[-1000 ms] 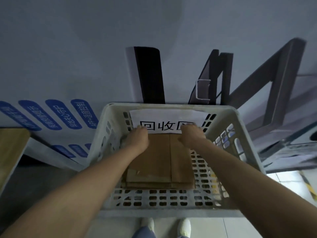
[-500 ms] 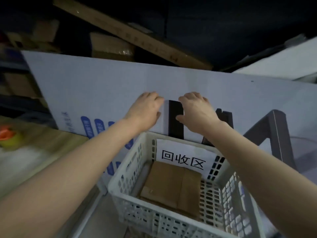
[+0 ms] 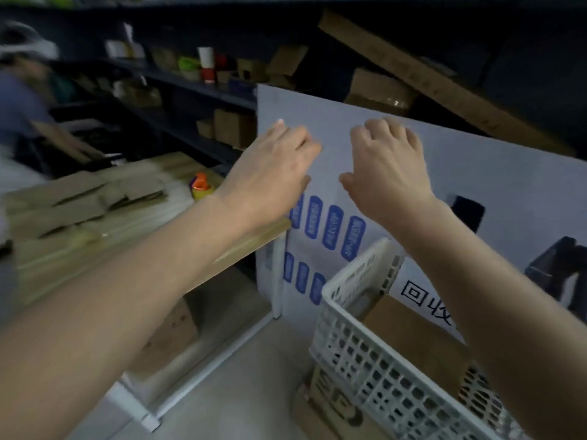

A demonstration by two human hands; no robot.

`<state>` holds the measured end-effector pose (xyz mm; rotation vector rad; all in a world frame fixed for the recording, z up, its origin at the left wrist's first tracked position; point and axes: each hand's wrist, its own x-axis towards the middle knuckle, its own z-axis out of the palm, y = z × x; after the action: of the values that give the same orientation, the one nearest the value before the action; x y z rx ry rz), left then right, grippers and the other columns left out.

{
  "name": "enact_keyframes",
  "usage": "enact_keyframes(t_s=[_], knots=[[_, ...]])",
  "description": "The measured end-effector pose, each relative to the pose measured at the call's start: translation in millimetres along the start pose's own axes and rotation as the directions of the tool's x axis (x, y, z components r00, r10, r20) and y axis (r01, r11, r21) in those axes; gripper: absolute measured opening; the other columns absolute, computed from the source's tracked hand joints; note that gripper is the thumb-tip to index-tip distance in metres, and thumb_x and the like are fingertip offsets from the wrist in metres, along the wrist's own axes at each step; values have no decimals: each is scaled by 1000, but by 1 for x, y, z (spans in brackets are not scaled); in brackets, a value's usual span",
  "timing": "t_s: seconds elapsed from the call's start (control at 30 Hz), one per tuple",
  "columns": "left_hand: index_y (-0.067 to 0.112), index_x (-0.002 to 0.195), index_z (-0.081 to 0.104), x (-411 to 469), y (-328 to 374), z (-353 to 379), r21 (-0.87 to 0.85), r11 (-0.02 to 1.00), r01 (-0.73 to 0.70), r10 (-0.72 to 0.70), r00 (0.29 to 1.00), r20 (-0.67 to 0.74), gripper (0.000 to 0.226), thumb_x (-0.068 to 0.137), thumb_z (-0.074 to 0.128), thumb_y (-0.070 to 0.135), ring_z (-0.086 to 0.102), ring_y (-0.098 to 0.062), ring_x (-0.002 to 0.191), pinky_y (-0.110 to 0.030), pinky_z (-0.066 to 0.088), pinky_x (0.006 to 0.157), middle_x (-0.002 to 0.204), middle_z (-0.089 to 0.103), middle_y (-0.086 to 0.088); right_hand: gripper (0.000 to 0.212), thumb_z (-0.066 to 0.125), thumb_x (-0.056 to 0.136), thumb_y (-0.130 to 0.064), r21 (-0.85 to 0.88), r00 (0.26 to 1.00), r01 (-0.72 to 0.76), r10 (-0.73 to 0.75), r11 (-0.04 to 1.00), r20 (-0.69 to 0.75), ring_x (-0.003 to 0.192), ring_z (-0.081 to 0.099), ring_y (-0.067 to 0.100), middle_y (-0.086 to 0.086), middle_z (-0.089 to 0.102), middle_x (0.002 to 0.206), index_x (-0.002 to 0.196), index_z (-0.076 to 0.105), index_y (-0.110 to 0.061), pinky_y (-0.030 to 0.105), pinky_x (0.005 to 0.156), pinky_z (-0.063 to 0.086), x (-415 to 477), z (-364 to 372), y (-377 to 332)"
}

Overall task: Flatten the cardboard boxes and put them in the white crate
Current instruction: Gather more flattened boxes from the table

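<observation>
The white crate (image 3: pixel 355 341) stands on the floor at the lower right, with flattened brown cardboard (image 3: pixel 416 341) lying inside it and a paper label on its back wall. My left hand (image 3: pixel 270 176) and my right hand (image 3: pixel 387 166) hover side by side above and to the left of the crate, palms down, fingers loosely spread, holding nothing. More cardboard boxes (image 3: pixel 79 198) lie in a blurred pile on the wooden table (image 3: pixel 254 239) at the left.
A large white printed board (image 3: pixel 476 173) leans behind the crate. An orange and yellow item (image 3: pixel 200 186) sits on the table. Dark shelves (image 3: pixel 197 87) with boxes and cups run along the back. Another person (image 3: pixel 22 100) bends at the far left. Cardboard lies under the table.
Both hands have left the cardboard in the crate and risen. My view has swung up and left, bringing the table with its cardboard pile into sight.
</observation>
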<state>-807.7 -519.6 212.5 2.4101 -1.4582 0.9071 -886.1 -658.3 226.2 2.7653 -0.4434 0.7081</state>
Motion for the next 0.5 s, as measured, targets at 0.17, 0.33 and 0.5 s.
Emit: enact_keyframes(t_s=[0.17,0.33,0.5], knots=[[1,125,54,-82,-79,-18,83,993,79,-82,996,30,42,83,62,7,52,-34,104,-43,25,110,110,56,-16,45,57,89,-21,22,994,111,-111,994,5,131,31,36,19,43,135,129,45,-3,48,112,20,16,-1,-118],[2,121,57,-163,-166,-29,112,986,122,-132,987,89,40,83,65,10,52,-34,104,-44,29,108,111,57,-15,42,54,90,-22,74,986,158,-161,985,43,131,31,35,16,45,132,128,46,-6,48,110,22,27,6,-240],[-1,119,58,-218,-243,-34,90,987,134,-145,979,140,40,82,68,13,52,-35,103,-41,34,100,109,57,-16,41,51,89,-20,90,982,162,-169,983,85,131,31,34,15,45,132,127,47,-8,47,111,21,38,17,-335]])
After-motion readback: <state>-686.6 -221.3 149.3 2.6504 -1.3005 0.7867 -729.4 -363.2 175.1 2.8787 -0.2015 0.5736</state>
